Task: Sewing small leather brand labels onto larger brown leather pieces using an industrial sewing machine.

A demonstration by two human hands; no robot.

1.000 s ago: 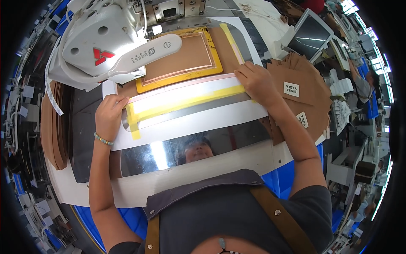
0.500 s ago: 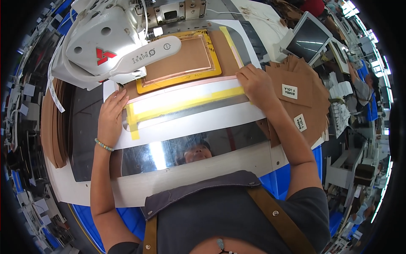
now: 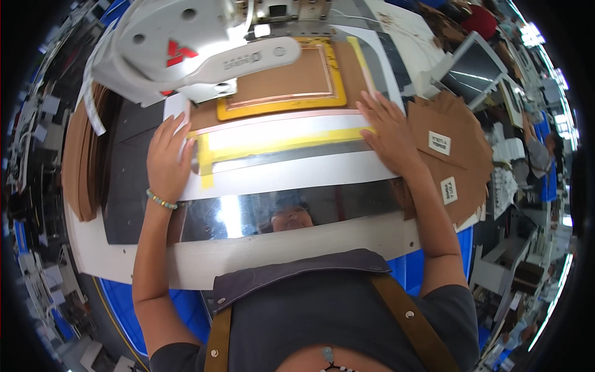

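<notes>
Resting at the left end of the white sheet [image 3: 297, 177], your left hand [image 3: 167, 155] is flat, with long fingers and the thumb a little apart. Your right hand [image 3: 392, 137] is also loosely spread, its fingertips at the right corner of the brown panel [image 3: 279, 73]; whether they press on it, I cannot tell. This panel lies just beyond the yellow tape [image 3: 288, 144], between your hands, and a yellow frame [image 3: 341, 93] lies upon it. Beside your right forearm are fanned brown pieces [image 3: 449, 162].
</notes>
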